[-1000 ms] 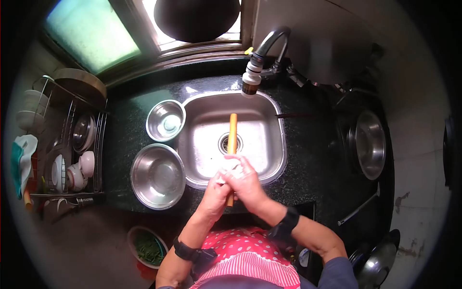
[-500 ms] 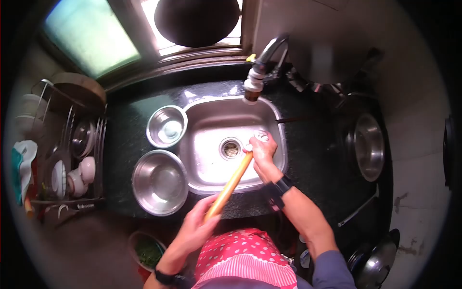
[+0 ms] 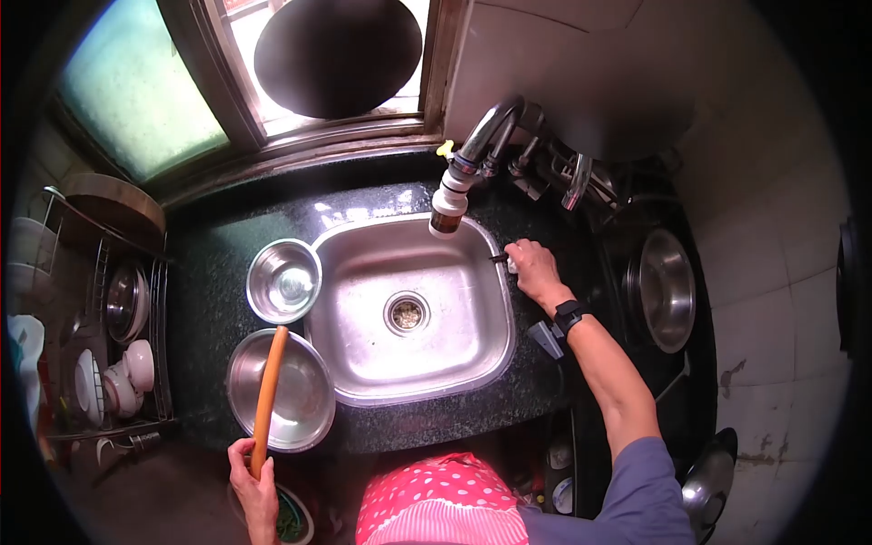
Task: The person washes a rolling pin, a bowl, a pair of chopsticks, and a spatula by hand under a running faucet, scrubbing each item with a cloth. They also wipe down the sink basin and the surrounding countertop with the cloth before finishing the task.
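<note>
My left hand [image 3: 254, 486] grips the lower end of a slim wooden rolling pin [image 3: 268, 400]. The pin points away from me, its far end above the larger steel bowl [image 3: 309, 413]. Beyond the sink's right rim, my right hand [image 3: 536, 271] is closed, with a bit of a white crumpled thing [image 3: 512, 265] showing at the fingers. A thin dark tip [image 3: 498, 258] sticks out left of those fingers over the rim; what it belongs to is hidden. Between the hands lies the steel sink [image 3: 363, 363].
The faucet [image 3: 451, 195] hangs over the sink's far side. A smaller steel bowl [image 3: 284, 282] stands by its left rim. Left is a dish rack [image 3: 163, 363]; right, a steel pan [image 3: 668, 291]. A grey flat object [image 3: 545, 340] is below my right wrist.
My left hand has carried the rolling pin left, from over the sink to the larger bowl. My right hand has left the pin's end and moved right to the rim.
</note>
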Motion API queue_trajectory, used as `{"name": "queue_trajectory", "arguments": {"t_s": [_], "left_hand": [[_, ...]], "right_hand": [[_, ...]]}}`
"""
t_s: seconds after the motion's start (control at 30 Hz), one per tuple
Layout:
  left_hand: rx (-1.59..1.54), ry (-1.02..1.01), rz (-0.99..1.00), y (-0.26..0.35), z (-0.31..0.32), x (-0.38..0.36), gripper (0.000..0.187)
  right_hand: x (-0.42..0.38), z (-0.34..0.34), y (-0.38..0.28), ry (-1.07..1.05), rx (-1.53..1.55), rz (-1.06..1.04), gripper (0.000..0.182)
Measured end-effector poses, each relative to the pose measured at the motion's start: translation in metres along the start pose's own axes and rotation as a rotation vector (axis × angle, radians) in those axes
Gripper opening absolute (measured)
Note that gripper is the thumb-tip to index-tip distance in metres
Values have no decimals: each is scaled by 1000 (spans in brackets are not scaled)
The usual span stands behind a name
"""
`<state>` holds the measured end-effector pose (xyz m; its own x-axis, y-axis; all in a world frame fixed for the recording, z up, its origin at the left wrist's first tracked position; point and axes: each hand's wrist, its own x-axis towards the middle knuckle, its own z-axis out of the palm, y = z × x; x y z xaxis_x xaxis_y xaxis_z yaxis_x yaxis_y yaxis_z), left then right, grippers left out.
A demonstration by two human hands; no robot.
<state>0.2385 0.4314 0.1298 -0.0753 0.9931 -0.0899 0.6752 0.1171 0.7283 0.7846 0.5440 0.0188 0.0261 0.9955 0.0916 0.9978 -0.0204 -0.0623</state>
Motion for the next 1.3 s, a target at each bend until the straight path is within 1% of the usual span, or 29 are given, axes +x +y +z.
{"name": "queue_trajectory", "arguments": {"t_s": [0.07,0.13,0.2,0.27,0.3,0.37,0.47,0.53,0.6,0.67,0.73,0.77,0.8,0.87,0.9,0.93,0.97,1.0,1.07,1.13,1.17,1.2,1.27,1.3], "left_hand": [[19,1,7,-16,0,0,37],[46,-13,-11,-19,-5,-2,37],[74,-23,-27,-22,-12,0,37],[244,-64,196,-29,-18,6,36],[241,-68,199,-30,-19,10,36],[164,-102,129,-30,-23,16,35],[226,-130,97,-23,-24,28,35],[229,-141,74,-25,-25,33,38],[274,-116,127,-23,-23,38,41],[266,-141,90,-21,-21,41,44],[338,-30,261,-15,-19,44,44],[379,57,306,-10,-16,45,40],[242,136,323,1,-11,49,34],[-55,161,210,37,11,52,26],[-199,17,144,59,29,53,25],[-342,-127,80,80,50,54,24],[-396,-267,103,87,79,54,26],[-478,-429,89,83,112,51,34],[-412,-657,-43,98,156,42,45],[-544,-848,-234,96,188,42,46],[-691,-858,-308,90,199,41,36],[-690,-870,-307,91,202,41,36],[-720,-774,-504,95,205,49,29],[-773,-741,-571,98,205,52,26]], "right_hand": [[1,-10,-9,-16,-51,-6,21],[-3,-14,-13,-38,-48,-104,22],[-7,-15,-11,-48,-22,-132,24],[-12,-15,-9,-94,47,-175,26],[-14,-17,-8,-95,43,-169,26],[-16,-20,-13,-189,115,-116,28],[-21,-18,-21,-225,91,-71,29],[-26,-17,-27,-191,109,-97,29],[-30,-15,-32,-186,143,2,30],[-32,-10,-37,-168,167,-2,31],[-30,-15,-53,-182,526,320,32],[-28,0,-51,-173,691,363,33],[-27,-2,-59,-182,693,360,33],[-21,-11,-88,-266,1456,742,35],[-18,-10,-100,-250,1575,713,38],[-13,-11,-113,-257,1647,765,36],[-9,-15,-126,-218,1730,788,34],[-6,-18,-138,-176,1811,812,32],[-5,-15,-154,-123,1869,783,30],[-7,-10,-165,-61,1762,774,31],[-8,-10,-167,-65,1687,747,30],[-11,-11,-170,-42,1644,709,31],[-14,-18,-172,21,1638,743,44],[-17,-24,-174,28,1641,745,44]]}}
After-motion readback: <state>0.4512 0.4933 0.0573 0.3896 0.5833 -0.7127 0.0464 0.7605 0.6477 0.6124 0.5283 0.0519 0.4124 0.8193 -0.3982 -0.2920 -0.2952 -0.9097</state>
